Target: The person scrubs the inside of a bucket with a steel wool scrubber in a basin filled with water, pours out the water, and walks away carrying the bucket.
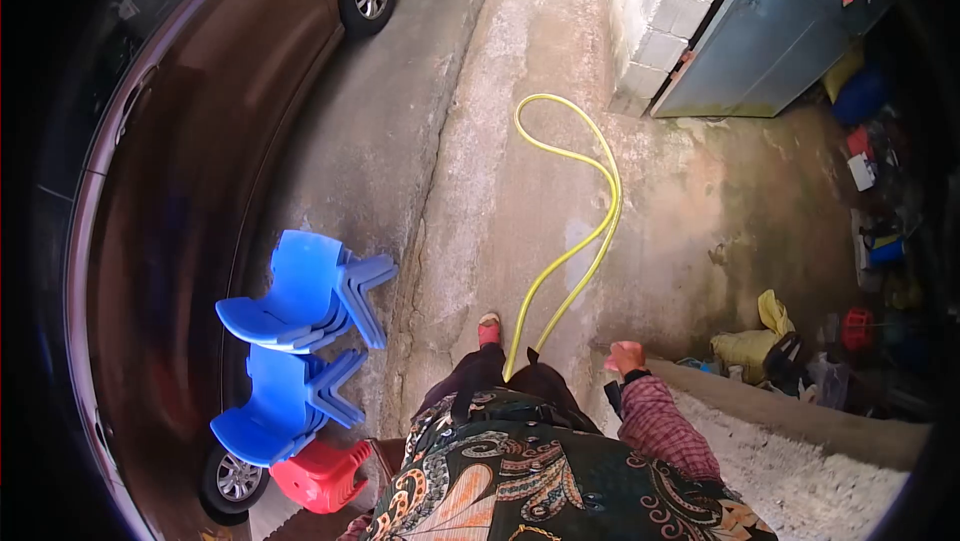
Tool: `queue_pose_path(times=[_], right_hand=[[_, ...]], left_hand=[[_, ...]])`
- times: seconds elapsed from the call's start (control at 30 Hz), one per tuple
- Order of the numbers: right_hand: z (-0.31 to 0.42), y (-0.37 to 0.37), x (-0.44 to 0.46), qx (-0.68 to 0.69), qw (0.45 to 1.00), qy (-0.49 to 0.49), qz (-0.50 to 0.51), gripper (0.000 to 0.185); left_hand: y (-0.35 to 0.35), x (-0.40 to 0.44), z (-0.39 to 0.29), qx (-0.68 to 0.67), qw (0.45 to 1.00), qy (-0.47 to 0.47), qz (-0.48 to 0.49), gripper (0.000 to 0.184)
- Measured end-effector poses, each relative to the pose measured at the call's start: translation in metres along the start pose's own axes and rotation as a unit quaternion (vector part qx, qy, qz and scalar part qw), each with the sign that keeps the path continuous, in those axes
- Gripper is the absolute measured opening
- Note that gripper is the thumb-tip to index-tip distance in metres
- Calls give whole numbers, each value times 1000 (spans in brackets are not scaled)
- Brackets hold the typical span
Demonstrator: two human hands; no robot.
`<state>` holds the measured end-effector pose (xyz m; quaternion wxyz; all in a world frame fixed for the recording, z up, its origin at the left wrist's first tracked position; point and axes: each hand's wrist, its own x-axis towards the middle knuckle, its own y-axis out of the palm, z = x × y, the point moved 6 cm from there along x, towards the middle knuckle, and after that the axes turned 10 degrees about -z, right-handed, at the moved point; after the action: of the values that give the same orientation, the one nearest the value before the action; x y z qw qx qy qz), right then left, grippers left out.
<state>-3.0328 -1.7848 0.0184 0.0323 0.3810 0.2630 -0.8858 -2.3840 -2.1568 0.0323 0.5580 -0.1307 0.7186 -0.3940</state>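
Observation:
My right hand point(627, 356) hangs at my right side, beyond a plaid sleeve, near a low concrete edge. Its fingers look curled in, and nothing shows in them. My left hand is out of view; only a bit of sleeve appears at the bottom edge. A yellow-green hose point(617, 191) lies on the ground ahead in a long narrow loop. Both its strands run back toward my legs, where my body hides them. One foot in a pink and pale shoe point(489, 329) stands left of the hose.
Two stacks of blue plastic chairs point(300, 286) and a red plastic stool point(318, 476) stand at left beside a brown car point(190, 191). A grey metal door point(770, 31) adjoins a block wall point(680, 11). Bags point(750, 351) and clutter line the right.

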Motion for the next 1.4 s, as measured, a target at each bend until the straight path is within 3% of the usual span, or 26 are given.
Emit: queue_pose_path(times=[0.17,0.23,0.3,0.33,0.4,0.43,0.47,0.53,0.6,0.63,0.73,0.77,0.93,1.07,1.2,1.33,1.4], right_hand=[[49,-27,33,66,993,93,-32,18],[68,-30,70,33,991,130,-30,17],[107,-32,117,49,987,148,-24,16],[131,-34,143,56,986,155,-21,16],[184,-42,207,76,989,129,-1,16],[225,-40,249,74,990,116,6,16],[249,-40,268,77,990,120,9,16],[339,-46,321,52,999,4,-14,17],[416,-47,353,28,998,-52,-2,18],[450,-43,373,28,999,-33,10,19],[542,-24,450,-112,981,-160,5,22],[571,-15,465,-92,980,-175,9,24],[697,62,468,23,988,-116,102,28],[755,101,481,37,984,-99,143,28],[791,111,546,14,992,-105,67,19],[792,99,593,10,998,-28,48,19],[784,104,629,-98,982,-143,74,19]], left_hand=[[-85,78,-100,182,947,265,-4,34],[-117,107,-142,190,931,311,-32,33],[-158,141,-186,44,975,211,-59,30],[-175,162,-204,-60,992,91,-64,30],[-194,184,-245,-264,950,-156,-68,34],[-203,196,-275,-363,889,-270,-74,38],[-232,196,-299,-309,903,-277,-112,40],[-267,214,-372,-225,915,-280,-186,43],[-285,230,-411,-247,924,-253,-146,47],[-295,239,-434,-241,930,-247,-126,48],[-328,265,-500,-211,947,-227,-81,49],[-338,277,-520,-202,952,-218,-72,49],[-386,340,-591,-151,972,-175,-51,52],[-421,411,-627,-120,980,-153,-48,54],[-468,511,-652,-85,988,-124,-49,57],[-550,602,-685,-46,993,-94,-63,59],[-603,643,-710,-27,992,-85,-89,61]])
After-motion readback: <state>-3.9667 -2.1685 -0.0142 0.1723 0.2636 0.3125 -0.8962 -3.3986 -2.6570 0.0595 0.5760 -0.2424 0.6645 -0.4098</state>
